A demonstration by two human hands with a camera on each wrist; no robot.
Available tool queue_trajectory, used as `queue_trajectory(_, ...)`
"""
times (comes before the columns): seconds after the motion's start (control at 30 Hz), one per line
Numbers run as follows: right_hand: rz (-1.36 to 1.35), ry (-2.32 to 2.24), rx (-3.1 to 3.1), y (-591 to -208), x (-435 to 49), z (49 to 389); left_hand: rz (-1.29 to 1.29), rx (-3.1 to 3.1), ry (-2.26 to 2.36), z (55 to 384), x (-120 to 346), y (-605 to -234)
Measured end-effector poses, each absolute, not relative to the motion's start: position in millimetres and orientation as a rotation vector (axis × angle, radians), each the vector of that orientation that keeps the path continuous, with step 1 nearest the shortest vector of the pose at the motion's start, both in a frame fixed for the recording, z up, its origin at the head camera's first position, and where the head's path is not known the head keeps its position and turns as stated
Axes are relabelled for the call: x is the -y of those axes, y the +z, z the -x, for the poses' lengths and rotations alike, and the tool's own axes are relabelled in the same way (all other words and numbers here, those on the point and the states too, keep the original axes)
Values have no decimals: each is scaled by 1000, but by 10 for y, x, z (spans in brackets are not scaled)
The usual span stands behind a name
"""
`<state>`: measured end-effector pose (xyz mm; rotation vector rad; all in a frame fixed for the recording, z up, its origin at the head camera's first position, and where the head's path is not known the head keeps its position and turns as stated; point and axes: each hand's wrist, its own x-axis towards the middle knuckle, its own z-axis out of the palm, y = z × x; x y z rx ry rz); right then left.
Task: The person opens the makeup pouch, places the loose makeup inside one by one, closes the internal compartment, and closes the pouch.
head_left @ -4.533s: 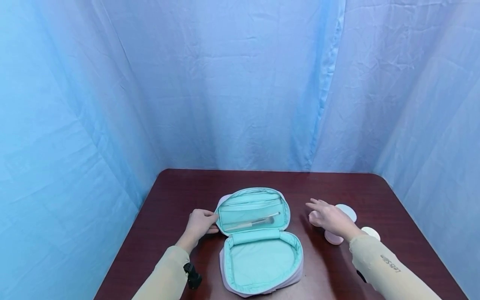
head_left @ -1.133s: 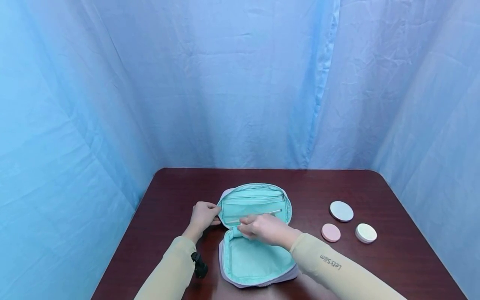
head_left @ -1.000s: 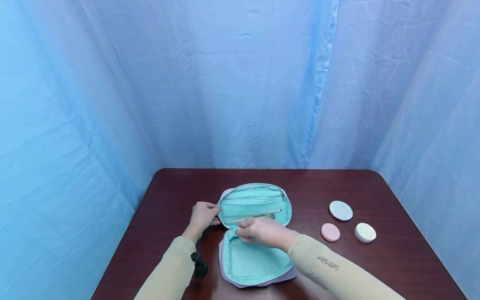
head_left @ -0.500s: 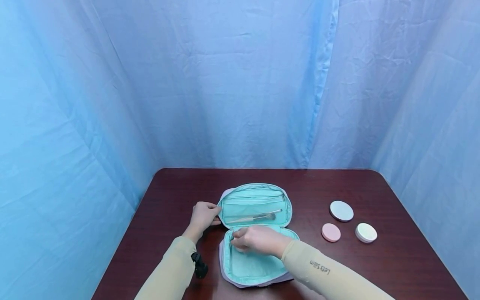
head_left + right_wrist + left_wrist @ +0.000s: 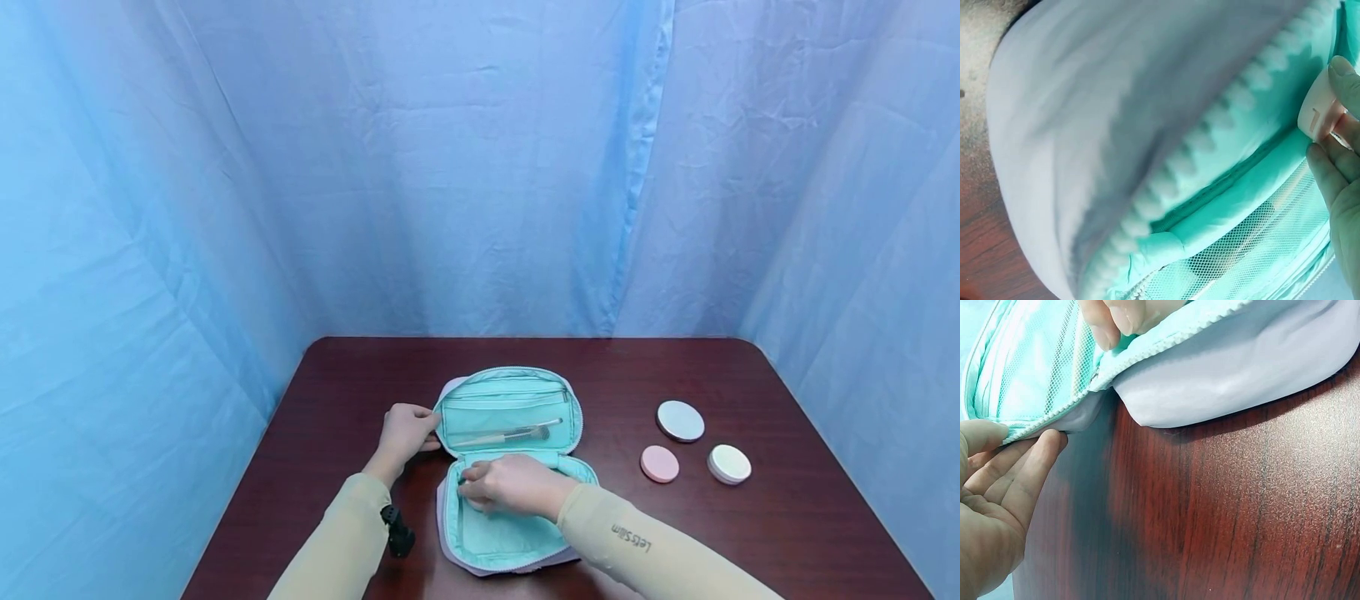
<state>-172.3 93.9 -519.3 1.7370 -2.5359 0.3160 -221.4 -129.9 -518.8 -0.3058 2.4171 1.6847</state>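
Observation:
A lavender cosmetic bag [image 5: 480, 546] with mint lining lies unzipped, its lid [image 5: 498, 417] folded back. My left hand [image 5: 405, 435] pinches the left edge of that lid, thumb on the lining and fingers beneath, as the left wrist view shows. Inside the base compartment, near its back left corner, is my right hand [image 5: 513, 485]. Between its thumb and fingers it grips a small pale pink round container [image 5: 1317, 105], mostly covered by the hand in the head view. Makeup brushes [image 5: 510, 435] sit behind the mesh pocket of the lid.
On the dark red wooden table [image 5: 360, 375], to the right of the bag, lie a white round disc [image 5: 680, 421], a pink round case [image 5: 659, 464] and a cream round jar [image 5: 729, 464]. Blue curtains [image 5: 480, 167] surround the table's back and sides.
My right hand has taken the pale pink container from the table's right side and brought it over the bag, then lowered it into the base compartment. My left hand keeps pinching the lid's edge.

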Motion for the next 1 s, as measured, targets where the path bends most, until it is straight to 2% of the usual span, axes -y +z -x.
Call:
queue_trajectory(0.57,-1731,189,2528,-5132,-928,1703,320,-2404,1692,2221,1292,-5189)
queue_trajectory(1.0,-1638,146,2823,-4926,-1252,1816,290,-2394,1694,2214,1319,-5196)
